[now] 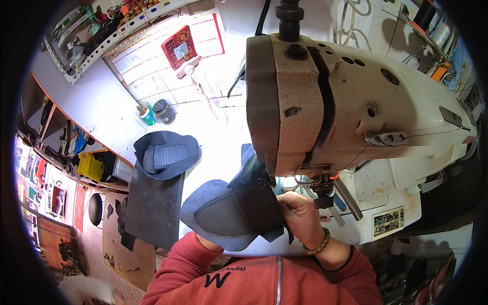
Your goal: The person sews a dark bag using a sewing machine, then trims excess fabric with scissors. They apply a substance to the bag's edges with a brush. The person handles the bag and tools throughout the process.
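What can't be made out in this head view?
- Left hand: almost wholly hidden under the dark blue leather piece; grip unknown.
- Needle and presser foot: blocked by the sewing machine head and the right hand.
- Right hand fingertips: tucked behind the leather's folded edge.
- Bottles on the table: too small to identify.
- Lower left room corner: bent and darkened by the fisheye rim.

1. A white wall poster (168, 48) with a red border hangs behind the table.
2. A red square sign (179, 47) sits over that poster.
3. A small rectangular label (388, 222) with dark print is stuck on the sewing machine's (356, 96) white base.
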Available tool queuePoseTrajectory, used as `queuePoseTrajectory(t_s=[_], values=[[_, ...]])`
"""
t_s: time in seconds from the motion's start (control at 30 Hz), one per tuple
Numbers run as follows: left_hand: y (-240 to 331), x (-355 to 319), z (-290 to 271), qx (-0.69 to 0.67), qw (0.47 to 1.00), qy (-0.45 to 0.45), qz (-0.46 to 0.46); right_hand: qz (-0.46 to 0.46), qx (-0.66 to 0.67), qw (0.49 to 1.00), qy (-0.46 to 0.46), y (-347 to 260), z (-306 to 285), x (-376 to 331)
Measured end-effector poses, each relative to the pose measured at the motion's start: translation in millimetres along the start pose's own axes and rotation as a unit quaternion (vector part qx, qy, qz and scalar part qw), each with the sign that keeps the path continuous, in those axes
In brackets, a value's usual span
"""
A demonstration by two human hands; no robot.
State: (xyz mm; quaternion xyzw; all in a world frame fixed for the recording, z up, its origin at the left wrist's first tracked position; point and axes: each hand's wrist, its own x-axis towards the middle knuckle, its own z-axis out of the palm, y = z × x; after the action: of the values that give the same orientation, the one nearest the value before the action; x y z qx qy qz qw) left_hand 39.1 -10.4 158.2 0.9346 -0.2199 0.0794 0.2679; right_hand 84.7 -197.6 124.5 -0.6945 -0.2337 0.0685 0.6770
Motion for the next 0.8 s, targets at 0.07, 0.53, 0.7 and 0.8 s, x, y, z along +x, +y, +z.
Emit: queuePoseTrajectory(t_s=[0.07, 0.53, 0.7, 0.8], values=[[0, -1, -1, -0.002, 1.000, 0.004, -0.001, -0.008, -0.004, 1.000, 0.010, 3, 1, 0], [3, 0, -2, -0.013, 1.000, 0.028, -0.002, 0.015, 0.012, 1.000, 0.005, 6, -1, 1], [5, 2, -1, -0.017, 0.999, 0.034, -0.005, 0.001, 0.027, 1.000, -0.006, -3, -4, 0], [6, 3, 0, -0.016, 0.999, 0.034, -0.003, 0.003, 0.034, 0.999, -0.008, 0, -4, 1]])
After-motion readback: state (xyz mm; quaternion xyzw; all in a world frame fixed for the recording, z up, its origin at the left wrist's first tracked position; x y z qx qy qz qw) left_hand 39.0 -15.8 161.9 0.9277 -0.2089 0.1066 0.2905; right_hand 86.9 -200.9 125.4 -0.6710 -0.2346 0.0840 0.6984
